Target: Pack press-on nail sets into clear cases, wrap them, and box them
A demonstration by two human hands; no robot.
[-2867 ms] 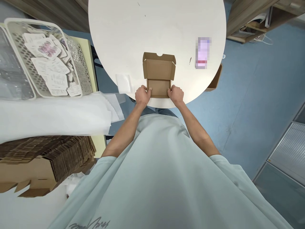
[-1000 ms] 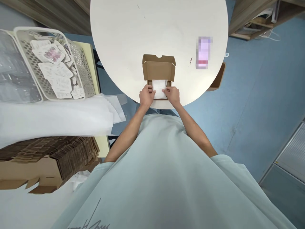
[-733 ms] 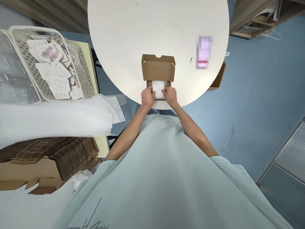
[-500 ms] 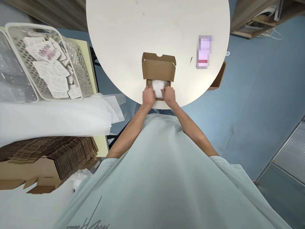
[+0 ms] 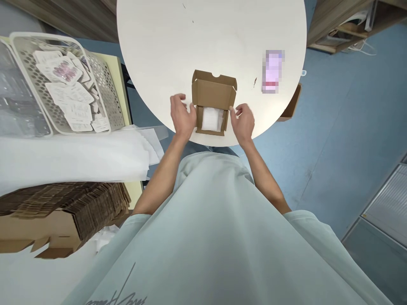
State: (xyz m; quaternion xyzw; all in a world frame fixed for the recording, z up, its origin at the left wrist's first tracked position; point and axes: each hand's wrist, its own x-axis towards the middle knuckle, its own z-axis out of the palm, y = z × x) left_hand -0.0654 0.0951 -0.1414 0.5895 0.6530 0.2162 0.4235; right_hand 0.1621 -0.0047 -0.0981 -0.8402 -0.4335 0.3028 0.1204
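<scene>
A small brown cardboard box [image 5: 213, 94] stands near the front edge of the round white table, its lid raised and tilted back. Inside it lies a white wrapped packet [image 5: 210, 119] with a clear edge on its right. To the left of the box is my left hand [image 5: 183, 115], fingers apart and holding nothing, the thumb close to the lid's lower left corner. On the other side my right hand [image 5: 243, 123] is also empty with its fingers bent but apart. Its fingertips are near the lid's lower right corner; I cannot tell if they touch it.
At the left, a white perforated basket [image 5: 106, 80] holds many printed cards. Below it lie white sheets [image 5: 73, 156] and a stack of flattened cardboard boxes [image 5: 95, 203]. A blurred purple item [image 5: 272, 70] is on the table's right; a brown bin [image 5: 291, 106] stands beyond the edge.
Both hands have come out of the box and moved apart, one to each side. The white packet stays inside, now fully uncovered by fingers.
</scene>
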